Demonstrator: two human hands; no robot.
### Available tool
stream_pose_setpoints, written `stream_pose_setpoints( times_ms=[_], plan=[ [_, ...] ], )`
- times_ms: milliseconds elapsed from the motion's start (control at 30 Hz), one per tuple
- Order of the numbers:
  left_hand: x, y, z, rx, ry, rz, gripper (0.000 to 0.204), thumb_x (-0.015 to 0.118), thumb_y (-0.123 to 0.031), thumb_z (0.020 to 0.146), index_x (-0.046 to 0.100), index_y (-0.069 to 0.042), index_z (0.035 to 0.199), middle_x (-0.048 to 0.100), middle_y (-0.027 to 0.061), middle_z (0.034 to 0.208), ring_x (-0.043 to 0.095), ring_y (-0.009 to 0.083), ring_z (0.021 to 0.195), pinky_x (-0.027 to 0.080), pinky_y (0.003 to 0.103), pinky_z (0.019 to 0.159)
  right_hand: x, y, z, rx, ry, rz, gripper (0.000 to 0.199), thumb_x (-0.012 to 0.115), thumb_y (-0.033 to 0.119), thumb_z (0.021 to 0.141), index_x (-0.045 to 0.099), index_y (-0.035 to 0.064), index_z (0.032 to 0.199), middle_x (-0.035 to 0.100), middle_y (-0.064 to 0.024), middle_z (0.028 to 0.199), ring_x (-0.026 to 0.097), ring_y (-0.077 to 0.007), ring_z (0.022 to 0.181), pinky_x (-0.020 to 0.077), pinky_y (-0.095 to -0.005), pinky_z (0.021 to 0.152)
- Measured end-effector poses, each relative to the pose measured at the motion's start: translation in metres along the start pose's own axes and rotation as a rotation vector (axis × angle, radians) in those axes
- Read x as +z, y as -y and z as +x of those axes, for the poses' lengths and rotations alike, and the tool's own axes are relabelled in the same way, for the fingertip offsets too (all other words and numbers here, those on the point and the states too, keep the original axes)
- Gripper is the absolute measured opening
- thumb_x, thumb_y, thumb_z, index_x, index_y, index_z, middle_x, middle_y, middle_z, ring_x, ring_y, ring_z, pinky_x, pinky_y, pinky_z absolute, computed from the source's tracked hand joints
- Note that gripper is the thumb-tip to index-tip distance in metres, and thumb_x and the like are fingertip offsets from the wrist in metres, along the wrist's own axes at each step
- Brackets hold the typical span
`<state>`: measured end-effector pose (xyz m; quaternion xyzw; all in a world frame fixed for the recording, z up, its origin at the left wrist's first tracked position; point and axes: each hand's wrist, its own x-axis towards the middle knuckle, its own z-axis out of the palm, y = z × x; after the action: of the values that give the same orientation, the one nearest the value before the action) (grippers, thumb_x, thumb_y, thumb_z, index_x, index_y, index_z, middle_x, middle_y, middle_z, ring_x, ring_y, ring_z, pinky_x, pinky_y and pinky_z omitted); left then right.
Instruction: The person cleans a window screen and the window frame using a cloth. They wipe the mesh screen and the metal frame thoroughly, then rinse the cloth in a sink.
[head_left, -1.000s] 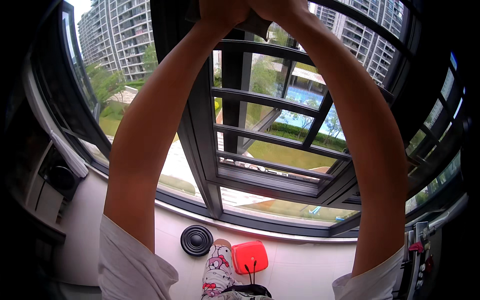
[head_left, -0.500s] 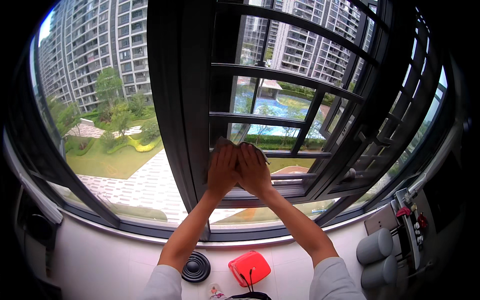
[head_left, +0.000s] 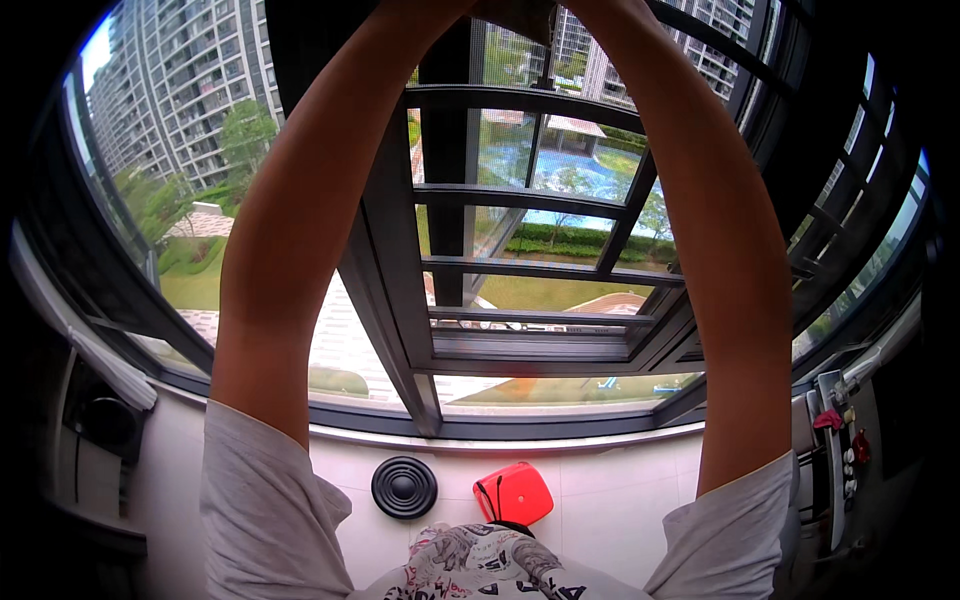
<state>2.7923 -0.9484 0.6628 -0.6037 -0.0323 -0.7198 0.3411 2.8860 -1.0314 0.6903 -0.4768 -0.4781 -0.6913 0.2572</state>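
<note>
Both my arms reach up to the top edge of the view, in front of a dark window frame (head_left: pixel 395 290) with a barred window sash (head_left: pixel 520 192). Of my left hand (head_left: pixel 432 6) only the wrist end shows, and its fingers are cut off by the edge. My right hand (head_left: pixel 596 6) is likewise cropped at the wrist. Between them hangs the lower part of a dark grey cloth (head_left: pixel 520 16), against the upper part of the sash. Whether the fingers press or grip it is out of sight.
Below the window, on the pale tiled floor (head_left: pixel 600 500), are a round black ringed disc (head_left: pixel 404 487) and a red plastic stool (head_left: pixel 522 492). A shelf with small items (head_left: pixel 835 450) stands at the right. Outside are apartment buildings, lawn and a blue pool (head_left: pixel 575 170).
Both hands have slid upward with the cloth, from the middle of the window frame to the top edge of the view. The view has shifted a little too.
</note>
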Motion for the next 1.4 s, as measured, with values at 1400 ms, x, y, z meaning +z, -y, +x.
stream_pose_setpoints(
  times_ms=[1400],
  plan=[
    [-0.004, -0.160, -0.064, 0.158, 0.267, -0.154, 0.061, 0.048, -0.028, 0.094, 0.043, 0.001, 0.148, 0.039, 0.0187, 0.156, 0.031, 0.0333, 0.148, 0.018, 0.047, 0.124, -0.081, 0.004, -0.235, 0.295, 0.015, 0.316, 0.071, 0.056, 0.039, 0.097, 0.040, -0.0097, 0.146, 0.035, -0.0275, 0.155, 0.037, -0.0448, 0.141, 0.0296, -0.0514, 0.117]
  ],
)
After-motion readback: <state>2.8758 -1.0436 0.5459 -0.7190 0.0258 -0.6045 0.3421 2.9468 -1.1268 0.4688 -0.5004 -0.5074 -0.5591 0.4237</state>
